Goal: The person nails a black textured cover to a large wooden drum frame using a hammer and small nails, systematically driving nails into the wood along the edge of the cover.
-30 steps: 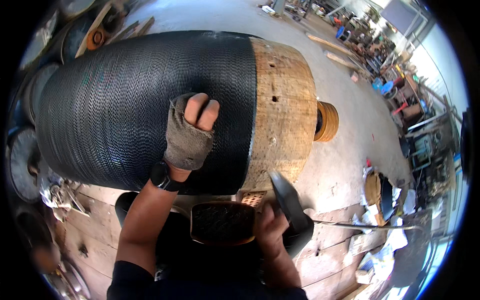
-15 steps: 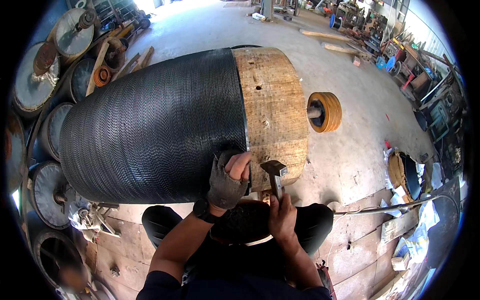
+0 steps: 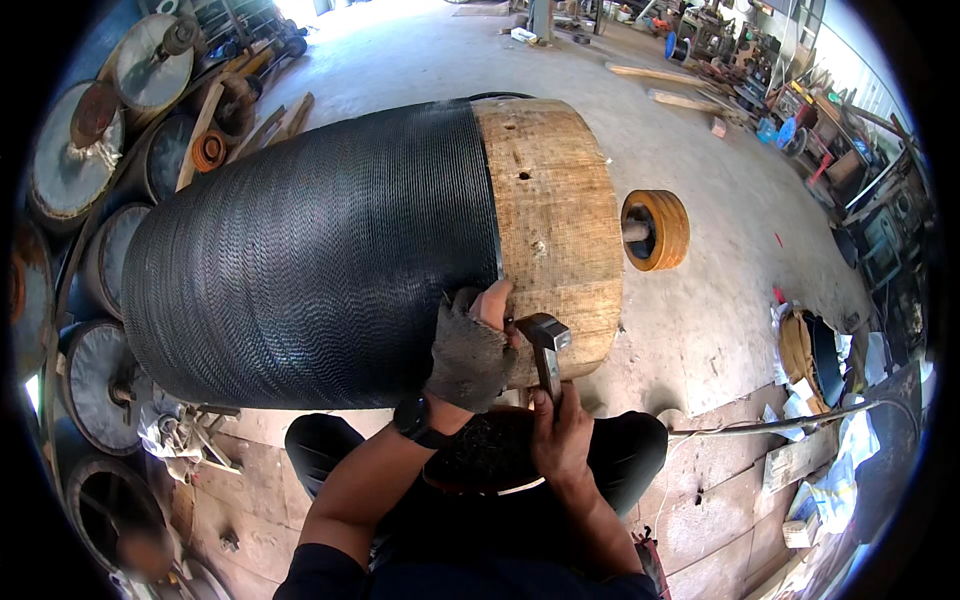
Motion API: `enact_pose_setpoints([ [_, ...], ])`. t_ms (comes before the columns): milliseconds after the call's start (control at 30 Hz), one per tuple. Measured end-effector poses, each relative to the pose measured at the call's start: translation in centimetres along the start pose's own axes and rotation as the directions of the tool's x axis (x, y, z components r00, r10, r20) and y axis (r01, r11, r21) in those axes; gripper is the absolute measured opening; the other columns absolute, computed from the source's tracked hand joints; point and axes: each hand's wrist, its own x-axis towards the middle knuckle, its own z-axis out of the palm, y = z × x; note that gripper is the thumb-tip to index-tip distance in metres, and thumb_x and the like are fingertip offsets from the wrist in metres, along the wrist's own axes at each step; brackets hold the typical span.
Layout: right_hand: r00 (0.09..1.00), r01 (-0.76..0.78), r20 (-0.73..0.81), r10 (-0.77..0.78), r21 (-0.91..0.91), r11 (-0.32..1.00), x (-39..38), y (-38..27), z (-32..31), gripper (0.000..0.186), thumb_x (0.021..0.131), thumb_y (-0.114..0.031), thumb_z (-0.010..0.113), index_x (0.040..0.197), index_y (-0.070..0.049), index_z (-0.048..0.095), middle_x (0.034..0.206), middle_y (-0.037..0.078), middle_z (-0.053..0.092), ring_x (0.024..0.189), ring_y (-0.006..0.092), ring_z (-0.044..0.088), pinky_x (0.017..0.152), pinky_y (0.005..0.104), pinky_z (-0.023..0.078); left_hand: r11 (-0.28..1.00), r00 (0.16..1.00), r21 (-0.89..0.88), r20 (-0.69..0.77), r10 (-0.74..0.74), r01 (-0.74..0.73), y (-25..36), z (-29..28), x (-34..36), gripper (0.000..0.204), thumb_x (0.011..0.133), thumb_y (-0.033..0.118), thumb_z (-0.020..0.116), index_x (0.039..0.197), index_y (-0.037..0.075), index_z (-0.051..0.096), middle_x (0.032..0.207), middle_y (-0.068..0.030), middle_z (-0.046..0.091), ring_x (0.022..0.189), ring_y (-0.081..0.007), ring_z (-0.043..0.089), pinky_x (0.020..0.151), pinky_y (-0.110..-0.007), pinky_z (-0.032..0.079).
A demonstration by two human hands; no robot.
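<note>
A large roller lies across in front of me, wrapped in a dark, finely ridged covering (image 3: 300, 260) with a bare wooden end (image 3: 560, 230) on the right. My left hand (image 3: 470, 350), in a worn grey glove with bare fingertips, is closed at the seam between covering and wood. What its fingers pinch, if anything, is hidden. A hammer (image 3: 546, 338) is gripped by its handle in my bare right hand (image 3: 563, 440). The hammer's head hangs over the near side of the wood, right beside my left fingers; whether it touches anything there I cannot tell.
An orange grooved pulley (image 3: 656, 230) sticks out on a shaft from the roller's right end. Big drums (image 3: 108, 388) are stacked along the left. A bent rod (image 3: 770, 424) and an open brown container (image 3: 808, 350) lie to the right, with wooden beams (image 3: 655, 73) farther back.
The hammer's head has come left and tilted toward my left fingers. My left hand has shifted slightly up and right along the seam. The whole view has moved a little.
</note>
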Motion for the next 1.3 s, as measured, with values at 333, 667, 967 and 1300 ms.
enact_pose_setpoints([
  [333, 0.991, 0.116, -0.069, -0.119, -0.052, 0.992, 0.8, -1.0, -0.6, 0.022, 0.097, -0.017, 0.063, 0.101, 0.0, 0.049, 0.074, 0.027, 0.062, 0.062, 0.0492, 0.061, 0.054, 0.0541, 0.049, 0.994, 1.0, 0.111, 0.014, -0.016, 0.015, -0.4, 1.2, -0.5, 0.066, 0.077, 0.007, 0.069, 0.137, -0.004, 0.044, 0.097, -0.0186, 0.06, 0.088, -0.0367, 0.057, 0.082, -0.051, 0.044],
  [667, 0.998, 0.038, -0.063, -0.031, 0.111, 0.993, -0.1, -0.9, -1.3, 0.019, 0.097, -0.011, 0.057, 0.109, 0.003, 0.054, 0.08, 0.028, 0.065, 0.074, 0.0498, 0.066, 0.061, 0.0511, 0.052, 0.993, 0.995, 0.068, -0.031, 0.094, -0.092, 1.7, -2.7, -7.0, 0.062, 0.081, 0.012, 0.072, 0.139, -0.002, 0.052, 0.121, -0.0203, 0.057, 0.104, -0.0384, 0.06, 0.088, -0.05, 0.05],
  [967, 0.949, 0.248, -0.227, -0.219, 0.106, 0.963, 0.7, -2.5, -1.1, 0.014, 0.096, -0.011, 0.055, 0.088, -0.001, 0.058, 0.072, 0.017, 0.054, 0.061, 0.0418, 0.058, 0.053, 0.0422, 0.046, 0.98, 0.852, 0.132, 0.52, 0.061, -0.152, 1.0, -0.2, -18.0, 0.038, 0.085, 0.033, 0.071, 0.111, 0.006, 0.067, 0.117, -0.0142, 0.059, 0.098, -0.0322, 0.063, 0.081, -0.05, 0.053],
  [1300, 0.992, 0.004, -0.121, 0.017, 0.172, 0.985, -0.3, -3.3, -1.4, 0.032, 0.104, -0.024, 0.05, 0.083, 0.0, 0.052, 0.058, 0.004, 0.054, 0.05, 0.012, 0.051, 0.044, 0.031, 0.037, 0.99, 0.801, -0.001, 0.587, 0.116, -0.142, 1.1, 0.8, -18.2, 0.015, 0.09, 0.019, 0.06, 0.087, 0.006, 0.064, 0.092, -0.0118, 0.061, 0.088, -0.0292, 0.063, 0.073, -0.044, 0.052],
])
